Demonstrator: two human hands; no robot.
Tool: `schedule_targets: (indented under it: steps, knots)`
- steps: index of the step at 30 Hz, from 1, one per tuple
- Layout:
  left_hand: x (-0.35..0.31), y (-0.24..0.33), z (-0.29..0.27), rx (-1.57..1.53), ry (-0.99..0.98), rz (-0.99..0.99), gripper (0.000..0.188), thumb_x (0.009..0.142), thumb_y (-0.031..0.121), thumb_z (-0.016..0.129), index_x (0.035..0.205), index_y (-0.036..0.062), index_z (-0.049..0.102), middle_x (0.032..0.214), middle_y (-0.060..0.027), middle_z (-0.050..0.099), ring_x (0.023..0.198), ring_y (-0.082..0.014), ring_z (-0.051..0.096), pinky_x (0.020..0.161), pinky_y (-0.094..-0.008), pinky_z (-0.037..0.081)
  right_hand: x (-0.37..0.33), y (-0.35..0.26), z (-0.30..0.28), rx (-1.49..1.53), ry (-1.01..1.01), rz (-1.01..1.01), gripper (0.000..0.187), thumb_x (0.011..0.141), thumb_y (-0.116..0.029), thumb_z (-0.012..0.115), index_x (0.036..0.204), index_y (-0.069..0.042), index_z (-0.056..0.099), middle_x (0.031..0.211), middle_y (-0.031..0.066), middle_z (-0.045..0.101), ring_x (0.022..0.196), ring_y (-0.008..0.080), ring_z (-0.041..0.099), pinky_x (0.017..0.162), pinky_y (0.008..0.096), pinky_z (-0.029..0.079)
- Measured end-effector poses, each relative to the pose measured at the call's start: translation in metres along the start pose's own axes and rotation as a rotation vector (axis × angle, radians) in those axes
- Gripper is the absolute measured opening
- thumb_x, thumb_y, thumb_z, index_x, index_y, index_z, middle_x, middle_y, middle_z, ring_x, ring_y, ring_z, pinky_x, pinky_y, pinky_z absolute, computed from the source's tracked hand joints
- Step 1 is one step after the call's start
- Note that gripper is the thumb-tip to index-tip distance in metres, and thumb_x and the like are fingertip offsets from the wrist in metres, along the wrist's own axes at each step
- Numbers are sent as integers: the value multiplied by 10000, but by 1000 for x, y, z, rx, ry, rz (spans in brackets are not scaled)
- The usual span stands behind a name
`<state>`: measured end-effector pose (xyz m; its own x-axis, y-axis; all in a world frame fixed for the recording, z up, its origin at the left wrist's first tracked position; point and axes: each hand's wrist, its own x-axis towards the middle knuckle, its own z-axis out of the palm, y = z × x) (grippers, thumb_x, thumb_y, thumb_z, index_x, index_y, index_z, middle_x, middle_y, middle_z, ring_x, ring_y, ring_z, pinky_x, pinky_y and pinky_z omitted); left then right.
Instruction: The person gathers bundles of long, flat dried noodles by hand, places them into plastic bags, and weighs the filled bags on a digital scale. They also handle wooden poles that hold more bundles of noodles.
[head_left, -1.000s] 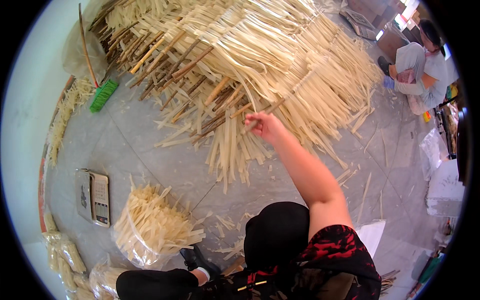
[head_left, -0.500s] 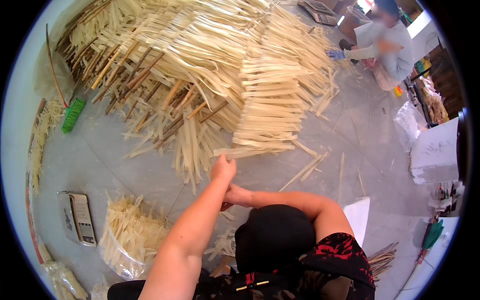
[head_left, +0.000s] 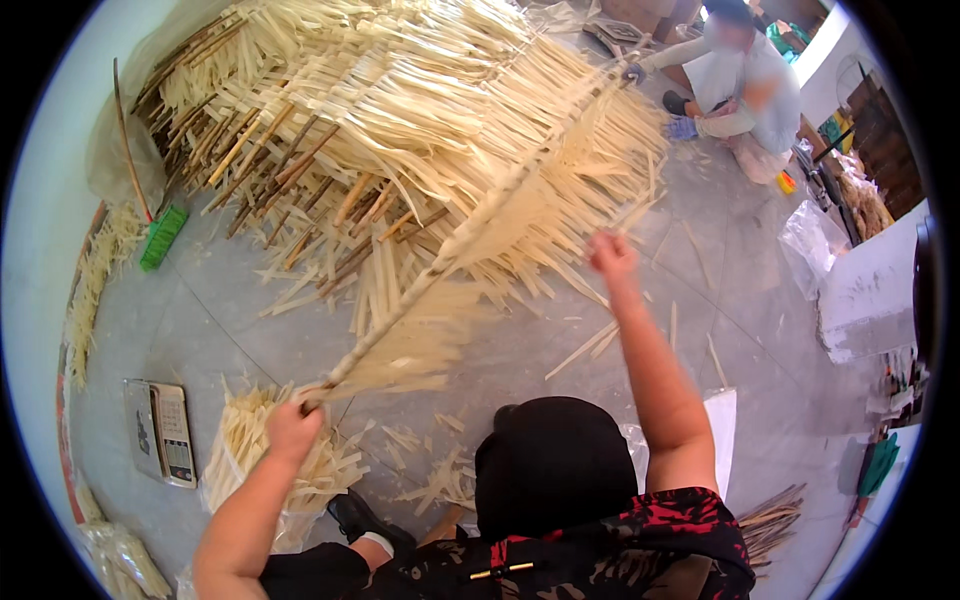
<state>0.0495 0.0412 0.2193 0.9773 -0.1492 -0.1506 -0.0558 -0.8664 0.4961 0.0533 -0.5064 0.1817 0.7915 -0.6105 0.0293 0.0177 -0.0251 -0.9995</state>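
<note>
My left hand (head_left: 294,430) is closed around the near end of a long wooden stick (head_left: 395,318) with pale flat strips tied along it. The stick slants up and away to the right, and the strips (head_left: 420,340) hang from it, blurred. A co-worker's gloved hand (head_left: 634,73) is at its far end. My right hand (head_left: 612,255) is raised beside the strips' lower ends, smeared by motion, so its fingers cannot be made out. Beneath lies a big pile of similar strip-covered sticks (head_left: 400,120).
A bag of loose pale strips (head_left: 260,430) stands below my left hand, beside a scale (head_left: 160,432). A green broom (head_left: 162,238) leans at the left wall. Scraps litter the grey floor (head_left: 760,400). The co-worker (head_left: 755,95) sits far right, near a clear plastic bag (head_left: 812,240).
My hands, close together before, are now wide apart, the left lower left, the right farther right. The strip-covered stick has been lifted and tilted off the pile; the co-worker's hand has risen to its far end.
</note>
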Motion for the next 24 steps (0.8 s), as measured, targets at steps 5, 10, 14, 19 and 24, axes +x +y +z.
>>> schedule_targets:
  steps: [5,10,14,19,24]
  knots:
    - [-50,-34,-82,-27,58,134,233,718,23,609,906,111,714,675,-110,625,576,-238,611,561,-309,474,112,-43,-145,181,487,-181,493,943,-412,534,1291,-69,467,1019,11,610,893,101,551,682,243,393]
    - [-95,-64,-155,170,40,235,174,662,10,603,798,81,687,685,-126,632,602,-293,628,556,-319,476,139,-106,-221,491,398,-57,762,944,-479,500,1452,-13,175,1188,133,567,1119,270,556,955,356,451]
    - [-111,-55,-170,299,-43,298,158,632,27,597,764,72,671,691,-118,633,637,-327,625,573,-348,488,129,-72,-226,537,446,206,554,946,-375,541,1303,13,372,1079,182,593,951,309,622,860,395,526]
    - [-68,-48,-154,405,-69,365,385,631,56,650,1006,135,671,809,-123,673,710,-336,643,624,-395,510,90,-5,-226,458,254,252,266,905,-218,588,1050,1,541,974,188,637,890,325,639,800,396,549]
    - [-16,-10,-112,371,-37,524,534,695,79,653,1212,198,599,895,-93,681,788,-320,646,657,-410,512,37,11,-263,465,183,202,242,917,-224,539,1058,-30,565,1072,167,662,991,301,630,867,381,506]
